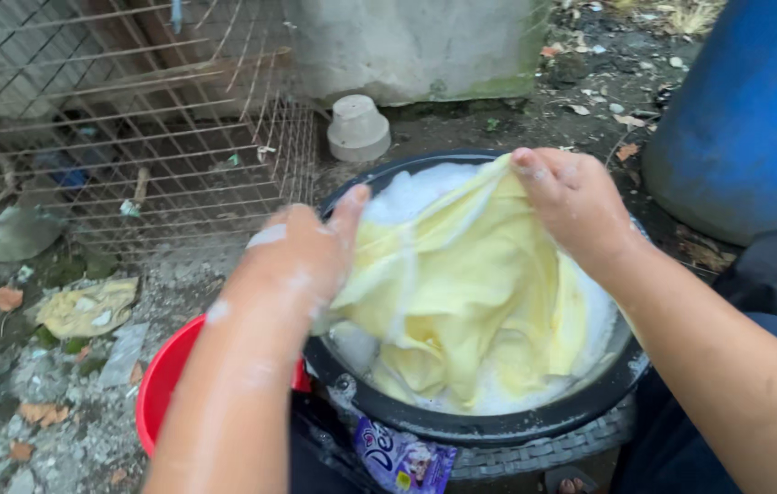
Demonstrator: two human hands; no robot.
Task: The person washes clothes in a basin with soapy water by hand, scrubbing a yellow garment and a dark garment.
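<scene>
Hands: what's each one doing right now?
Left hand: closed on the yellow cloth.
Right hand: closed on the same yellow cloth, above the black basin.

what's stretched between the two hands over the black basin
A wet pale yellow cloth, gripped by the left hand and right hand, above suds in the black basin; head view.
</scene>
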